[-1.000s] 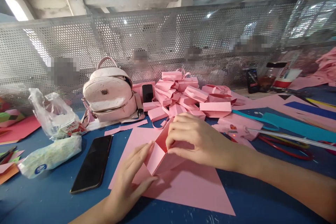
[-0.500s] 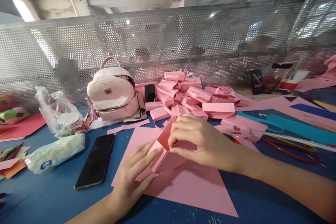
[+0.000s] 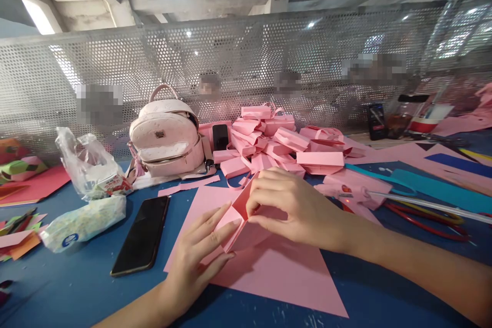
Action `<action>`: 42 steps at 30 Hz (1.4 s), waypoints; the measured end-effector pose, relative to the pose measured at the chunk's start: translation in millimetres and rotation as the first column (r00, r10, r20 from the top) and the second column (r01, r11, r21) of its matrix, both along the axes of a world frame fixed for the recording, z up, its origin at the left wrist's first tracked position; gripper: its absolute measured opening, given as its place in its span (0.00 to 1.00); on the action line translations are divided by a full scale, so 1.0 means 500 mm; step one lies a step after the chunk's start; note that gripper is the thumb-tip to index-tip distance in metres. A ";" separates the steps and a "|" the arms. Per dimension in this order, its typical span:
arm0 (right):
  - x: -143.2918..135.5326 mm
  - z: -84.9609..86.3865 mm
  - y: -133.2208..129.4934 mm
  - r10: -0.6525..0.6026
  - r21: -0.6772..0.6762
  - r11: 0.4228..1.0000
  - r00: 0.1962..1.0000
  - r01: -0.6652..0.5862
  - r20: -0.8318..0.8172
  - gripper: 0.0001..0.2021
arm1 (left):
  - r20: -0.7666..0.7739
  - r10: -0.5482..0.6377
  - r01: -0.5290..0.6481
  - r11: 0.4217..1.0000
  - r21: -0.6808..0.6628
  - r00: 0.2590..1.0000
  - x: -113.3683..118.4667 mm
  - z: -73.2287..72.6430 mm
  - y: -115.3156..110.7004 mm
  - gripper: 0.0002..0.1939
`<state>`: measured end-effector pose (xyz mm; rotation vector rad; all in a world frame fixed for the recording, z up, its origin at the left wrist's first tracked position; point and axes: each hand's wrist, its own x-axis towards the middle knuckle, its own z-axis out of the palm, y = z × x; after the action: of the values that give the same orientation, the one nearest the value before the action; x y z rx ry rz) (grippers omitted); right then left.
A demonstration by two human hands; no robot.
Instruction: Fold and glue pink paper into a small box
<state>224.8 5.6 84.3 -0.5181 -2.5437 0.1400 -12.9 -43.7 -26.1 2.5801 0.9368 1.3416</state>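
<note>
A small folded pink paper box (image 3: 242,203) is held tilted over a flat sheet of pink paper (image 3: 295,282). My left hand (image 3: 202,251) grips its near left end, with fingers along the top and the thumb at the lower side. My right hand (image 3: 282,205) pinches the box's right wall between curled fingers and thumb, covering part of it. Behind my hands rises a pile of similar folded pink paper boxes (image 3: 290,138). Right of my right hand lies a pink glue gun (image 3: 342,190) with a small red light and a clear glue stick.
A black phone (image 3: 141,236), a tissue pack (image 3: 84,223) and a plastic bag (image 3: 82,164) lie on the left. A pale pink backpack (image 3: 165,138) stands behind them, against a perforated metal screen (image 3: 238,56). Red-handled scissors (image 3: 426,223) and blue paper (image 3: 442,189) are on the right.
Both hands keep nearly the same hold on the paper box. The view has shifted very slightly.
</note>
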 end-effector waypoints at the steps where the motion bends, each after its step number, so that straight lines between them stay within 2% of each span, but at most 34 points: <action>1: 0.000 0.000 0.000 0.001 -0.002 1.000 1.000 -0.001 0.000 0.05 | 0.003 -0.002 0.002 1.000 0.004 1.000 0.001 0.001 0.000 0.23; 35: 0.001 -0.001 0.004 -0.022 0.002 1.000 0.999 0.022 0.031 0.03 | 0.005 -0.005 0.004 0.999 0.033 1.000 0.001 0.002 0.003 0.22; 42: -0.001 0.002 0.001 -0.014 0.017 1.000 0.999 0.013 0.036 0.02 | 0.004 -0.003 0.003 1.000 -0.004 1.000 -0.002 -0.003 0.001 0.28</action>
<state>224.5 6.3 85.2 -0.5360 -2.5734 0.1051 -14.2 -43.3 -27.4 2.5744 0.9341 1.3420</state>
